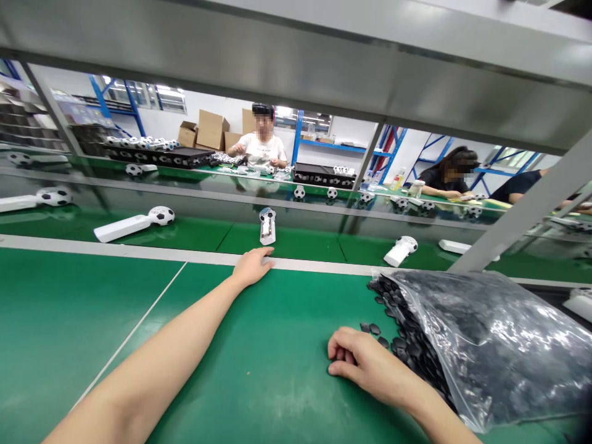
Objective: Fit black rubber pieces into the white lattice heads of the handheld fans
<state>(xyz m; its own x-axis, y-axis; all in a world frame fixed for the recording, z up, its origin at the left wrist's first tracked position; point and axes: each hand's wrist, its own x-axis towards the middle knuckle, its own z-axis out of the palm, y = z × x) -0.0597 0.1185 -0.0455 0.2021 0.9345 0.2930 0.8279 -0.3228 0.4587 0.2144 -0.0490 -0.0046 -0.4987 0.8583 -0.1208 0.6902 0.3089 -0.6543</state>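
Note:
My left hand [253,266] reaches to the pale rail along the belt, fingers stretched out and holding nothing. Just beyond its fingertips, on the green belt, lies a white-handled item with a soccer-ball head [267,226], its handle end towards me; its upper face looks open, with parts showing inside. My right hand [358,364] is curled over the green tabletop, thumb and fingers drawn together; a dark bit shows at the fingertips, too small to make out. Beside it, small black pieces [407,333] spill from a clear plastic bag [499,339].
More soccer-ball items [139,223] lie along the belt [314,243]. A slanted grey post [522,203] stands at the right, below an overhead grey shelf [296,74]. Across the line sit a person in a white shirt [263,148] and others in dark clothes [444,179].

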